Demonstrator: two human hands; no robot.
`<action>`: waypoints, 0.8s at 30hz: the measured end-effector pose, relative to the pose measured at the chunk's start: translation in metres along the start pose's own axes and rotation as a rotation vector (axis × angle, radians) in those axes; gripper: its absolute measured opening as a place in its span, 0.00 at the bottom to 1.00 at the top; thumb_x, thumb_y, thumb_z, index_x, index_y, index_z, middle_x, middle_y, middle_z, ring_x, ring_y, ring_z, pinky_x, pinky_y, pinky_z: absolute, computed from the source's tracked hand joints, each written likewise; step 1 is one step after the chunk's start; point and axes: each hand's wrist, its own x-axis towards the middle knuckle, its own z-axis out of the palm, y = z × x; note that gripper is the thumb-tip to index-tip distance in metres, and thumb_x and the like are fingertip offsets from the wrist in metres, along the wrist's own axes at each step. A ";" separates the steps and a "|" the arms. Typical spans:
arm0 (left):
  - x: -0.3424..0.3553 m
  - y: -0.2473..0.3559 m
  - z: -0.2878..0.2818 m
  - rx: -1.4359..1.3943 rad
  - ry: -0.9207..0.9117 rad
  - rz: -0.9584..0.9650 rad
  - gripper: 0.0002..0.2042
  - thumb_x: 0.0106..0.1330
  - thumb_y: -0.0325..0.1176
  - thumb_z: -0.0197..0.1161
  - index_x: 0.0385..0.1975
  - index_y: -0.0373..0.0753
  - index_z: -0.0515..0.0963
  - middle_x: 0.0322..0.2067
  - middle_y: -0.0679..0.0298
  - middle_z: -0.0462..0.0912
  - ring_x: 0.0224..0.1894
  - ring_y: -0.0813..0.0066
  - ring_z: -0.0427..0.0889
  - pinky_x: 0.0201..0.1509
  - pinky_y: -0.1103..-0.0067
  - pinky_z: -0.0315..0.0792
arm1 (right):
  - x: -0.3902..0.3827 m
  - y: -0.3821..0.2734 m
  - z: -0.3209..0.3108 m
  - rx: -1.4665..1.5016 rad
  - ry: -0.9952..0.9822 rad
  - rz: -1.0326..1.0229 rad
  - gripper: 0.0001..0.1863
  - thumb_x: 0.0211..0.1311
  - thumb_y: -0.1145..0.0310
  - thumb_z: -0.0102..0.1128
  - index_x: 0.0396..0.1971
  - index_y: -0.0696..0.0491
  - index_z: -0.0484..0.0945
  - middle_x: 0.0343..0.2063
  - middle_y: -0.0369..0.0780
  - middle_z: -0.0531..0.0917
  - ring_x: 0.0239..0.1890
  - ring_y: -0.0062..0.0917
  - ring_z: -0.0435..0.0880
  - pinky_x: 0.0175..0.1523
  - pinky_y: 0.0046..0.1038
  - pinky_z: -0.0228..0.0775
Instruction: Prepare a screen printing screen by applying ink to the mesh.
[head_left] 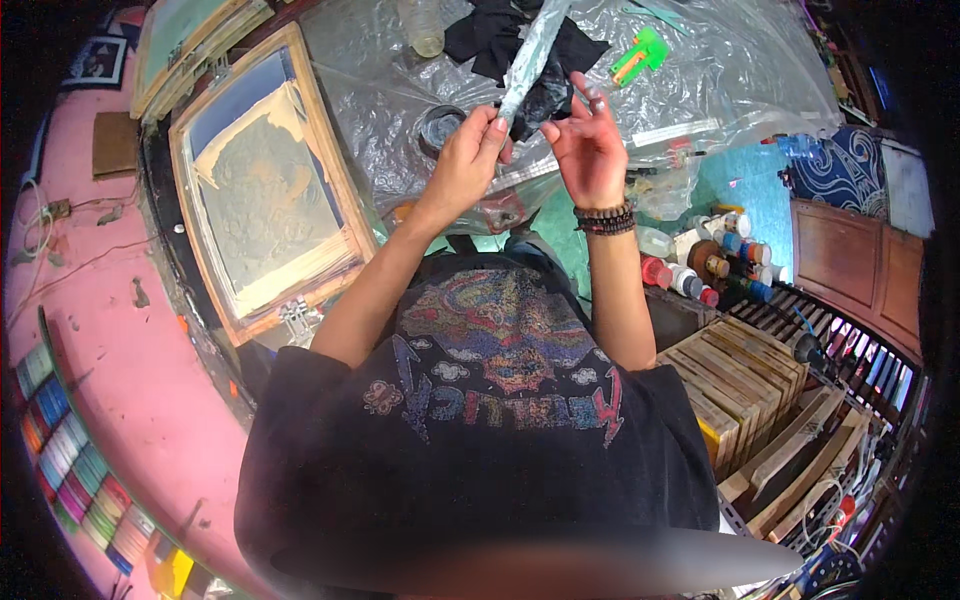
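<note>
My left hand (465, 160) is closed around the near end of a long, pale, flat strip (532, 62) with grey-blue smears, which slants up and away over the table. My right hand (590, 155) is raised beside it, palm up and fingers apart, with dark smudges on the fingertips. Just behind the right fingers lies a dark, crumpled piece (548, 103); whether they touch it I cannot tell. Black cloth (482, 38) is spread beyond the strip. A dark ring-shaped roll (438, 128) sits left of my left hand.
Clear plastic sheeting (365, 90) covers the table. A clear jar (424, 30) and a green-and-orange plastic tool (642, 56) stand out on it. Wood-framed screens (270, 185) lean at left. Several paint bottles (715, 260) and stacked wooden frames (735, 380) are at right.
</note>
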 end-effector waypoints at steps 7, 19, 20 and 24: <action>-0.001 0.001 -0.001 0.032 0.111 0.080 0.11 0.74 0.31 0.50 0.50 0.33 0.72 0.27 0.60 0.80 0.32 0.71 0.80 0.40 0.74 0.73 | 0.003 0.034 0.039 -0.286 0.124 -0.066 0.20 0.72 0.75 0.52 0.62 0.59 0.66 0.55 0.40 0.78 0.53 0.24 0.79 0.59 0.28 0.72; -0.006 -0.006 0.007 0.310 0.214 0.240 0.16 0.76 0.36 0.51 0.55 0.31 0.68 0.33 0.42 0.81 0.40 0.39 0.82 0.39 0.58 0.73 | 0.010 0.037 0.053 -0.939 0.265 0.108 0.10 0.69 0.68 0.64 0.32 0.59 0.84 0.29 0.31 0.85 0.29 0.10 0.77 0.33 0.18 0.68; -0.008 -0.004 0.008 0.257 0.208 0.224 0.14 0.75 0.35 0.51 0.53 0.32 0.69 0.33 0.42 0.82 0.39 0.39 0.82 0.38 0.57 0.72 | 0.012 0.033 0.054 -0.839 0.240 0.129 0.10 0.68 0.68 0.65 0.30 0.58 0.85 0.28 0.31 0.84 0.28 0.10 0.76 0.32 0.18 0.66; -0.010 0.001 0.006 0.188 0.167 0.213 0.14 0.78 0.39 0.49 0.46 0.31 0.70 0.23 0.53 0.78 0.27 0.58 0.81 0.32 0.67 0.71 | 0.015 0.016 0.068 -0.701 0.215 0.211 0.08 0.67 0.69 0.66 0.31 0.58 0.86 0.28 0.30 0.85 0.27 0.11 0.77 0.31 0.18 0.66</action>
